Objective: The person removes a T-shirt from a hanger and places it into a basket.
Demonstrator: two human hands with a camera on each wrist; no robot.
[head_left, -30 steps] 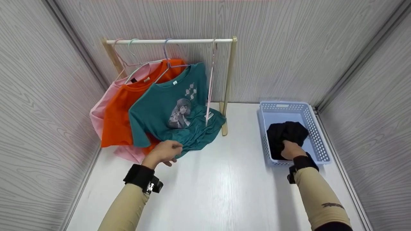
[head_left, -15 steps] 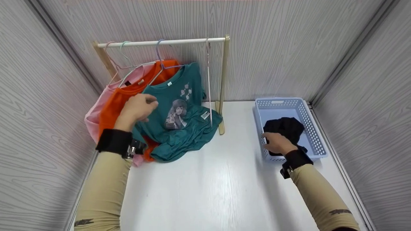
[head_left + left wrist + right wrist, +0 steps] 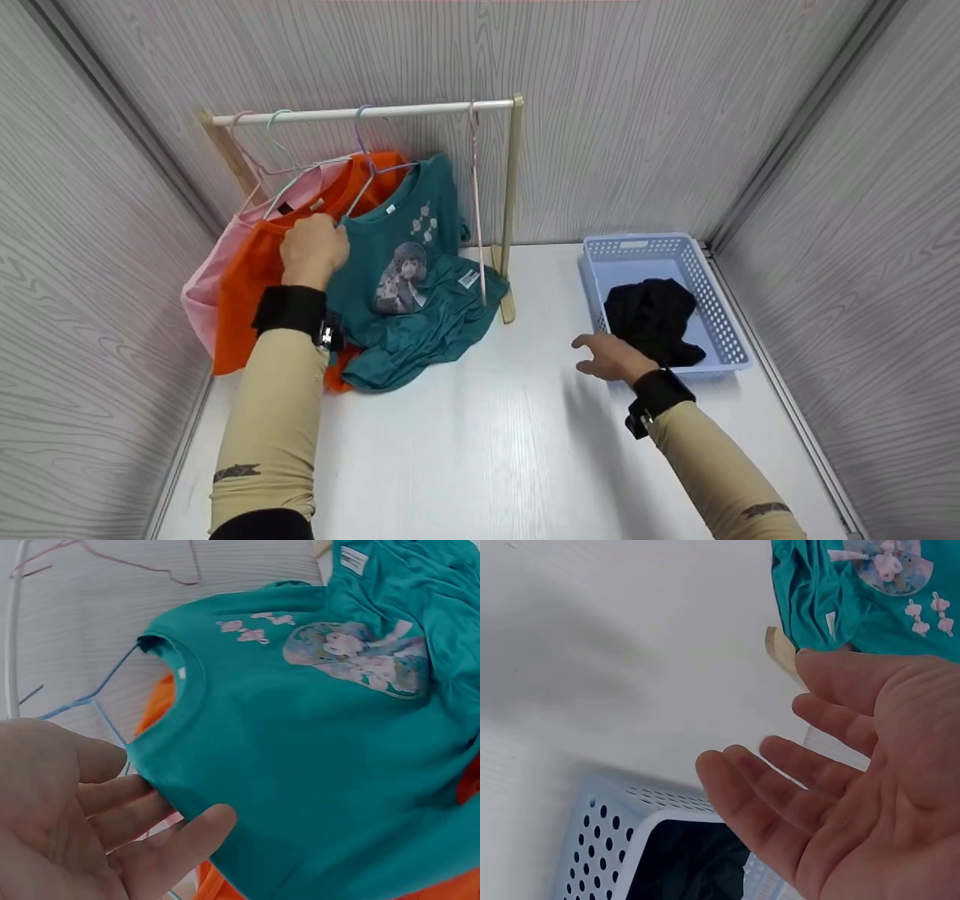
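A teal T-shirt [image 3: 375, 247] with a printed figure hangs on a purple-blue hanger [image 3: 367, 154], its lower part bunched on the table. My left hand [image 3: 311, 247] is at the shirt's shoulder near the neckline. In the left wrist view, the left thumb [image 3: 101, 759] meets the fabric edge and two fingertips go behind it, pinching the shoulder. My right hand [image 3: 611, 356] is held in the air by the near left corner of a blue basket [image 3: 716, 300], fingers spread and holding nothing. A crumpled black garment [image 3: 652, 319] lies inside the basket.
The hangers share the white rail of a wooden-legged rack [image 3: 300, 115]. Behind the teal shirt hang an orange garment [image 3: 240, 300] and a pink garment [image 3: 201, 300]. A bare pink hanger [image 3: 478, 202] hangs at the right end. Grey wood-grain panels enclose the white table [image 3: 457, 450].
My left hand has risen from the shirt's hem to its shoulder and taken hold there. The right hand has let go of the black garment and moved left out of the basket.
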